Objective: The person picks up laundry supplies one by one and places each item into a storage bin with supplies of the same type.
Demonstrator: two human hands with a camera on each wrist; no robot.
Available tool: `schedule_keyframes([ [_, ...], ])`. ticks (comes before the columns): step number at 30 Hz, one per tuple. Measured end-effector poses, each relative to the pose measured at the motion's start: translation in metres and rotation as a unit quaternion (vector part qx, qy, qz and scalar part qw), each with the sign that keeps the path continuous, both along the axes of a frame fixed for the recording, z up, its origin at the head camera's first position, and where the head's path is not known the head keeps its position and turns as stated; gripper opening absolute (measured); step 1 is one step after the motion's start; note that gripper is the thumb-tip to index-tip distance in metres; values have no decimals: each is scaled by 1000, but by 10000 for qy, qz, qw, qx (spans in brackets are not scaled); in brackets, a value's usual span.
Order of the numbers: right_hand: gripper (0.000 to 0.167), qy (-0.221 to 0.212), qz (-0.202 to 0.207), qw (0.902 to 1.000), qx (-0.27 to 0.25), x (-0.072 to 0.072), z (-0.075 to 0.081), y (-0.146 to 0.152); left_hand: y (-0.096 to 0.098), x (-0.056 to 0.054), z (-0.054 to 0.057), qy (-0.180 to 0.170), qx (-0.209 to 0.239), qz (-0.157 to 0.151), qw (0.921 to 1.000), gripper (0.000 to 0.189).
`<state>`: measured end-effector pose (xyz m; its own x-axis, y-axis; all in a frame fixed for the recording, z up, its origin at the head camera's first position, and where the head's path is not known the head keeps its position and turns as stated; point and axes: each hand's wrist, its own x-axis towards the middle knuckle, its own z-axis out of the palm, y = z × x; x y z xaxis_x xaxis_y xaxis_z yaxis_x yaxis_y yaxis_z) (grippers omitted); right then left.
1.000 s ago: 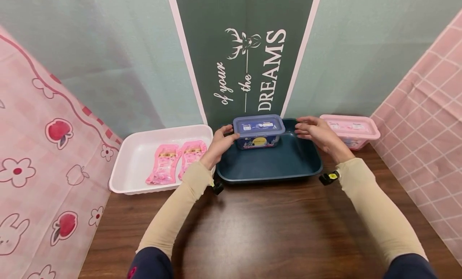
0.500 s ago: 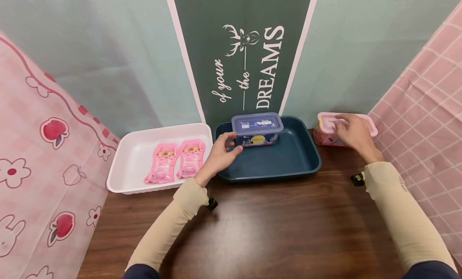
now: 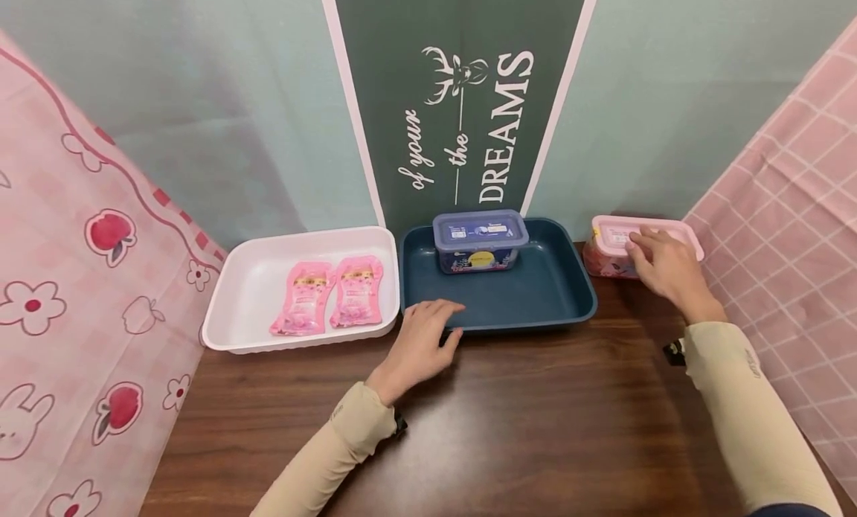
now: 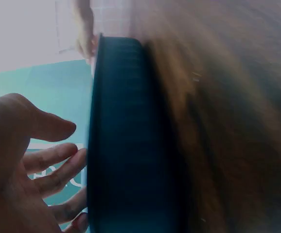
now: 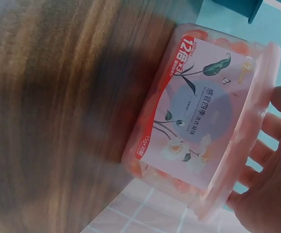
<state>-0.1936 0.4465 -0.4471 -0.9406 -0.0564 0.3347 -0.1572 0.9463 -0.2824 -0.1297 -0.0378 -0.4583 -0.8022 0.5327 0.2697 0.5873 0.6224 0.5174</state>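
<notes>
In the head view, my left hand (image 3: 418,346) is at the front rim of the dark blue tray (image 3: 535,301), with loosely bent fingers and nothing in them. A purple-lidded box (image 3: 478,242) sits at the back of that tray. On the right, my right hand (image 3: 669,271) rests its fingers on the lid of a pink-lidded laundry-capsule box (image 5: 199,111), which stands on the table. The right wrist view has the thumb and fingers touching the lid, not wrapped round the box. Left wrist view: the thumb and fingers (image 4: 58,179) are apart beside the tray's dark side.
To the left of the blue tray stands a white tray (image 3: 251,279) holding two pink pouches (image 3: 358,290). Behind the trays hangs a green curtain (image 3: 268,93). Pink cloths close off both sides of the wooden table (image 3: 522,413).
My left hand has left the purple-lidded box and drawn back to the tray's front rim. My right hand has moved right, from above the blue tray onto the pink lid.
</notes>
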Motion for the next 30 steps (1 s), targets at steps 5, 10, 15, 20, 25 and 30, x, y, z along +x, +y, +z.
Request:
schedule_keyframes([
  [5, 45, 115, 82, 9999, -73, 15, -4, -1, -3, 8, -17, 652, -251, 16, 9976, 26],
  [10, 41, 399, 204, 9989, -159, 28, -8, -6, -6, 14, -27, 1033, -418, 21, 9938, 31],
  [15, 39, 587, 311, 9977, -154, 43, -12, -10, -10, 25, -33, 1178, -903, 6, 9889, 51],
  [20, 41, 582, 221, 9980, -110, 57, -10, -13, -9, 29, -38, 1395, -1378, -15, 9806, 66],
  [25, 42, 590, 210, 9980, -124, 69, -10, -18, -8, 26, -39, 1688, -1430, 39, 9752, 55],
  [30, 42, 545, 217, 9981, -164, 82, -12, -23, -9, 24, -40, 1843, -1435, 17, 9723, 60],
])
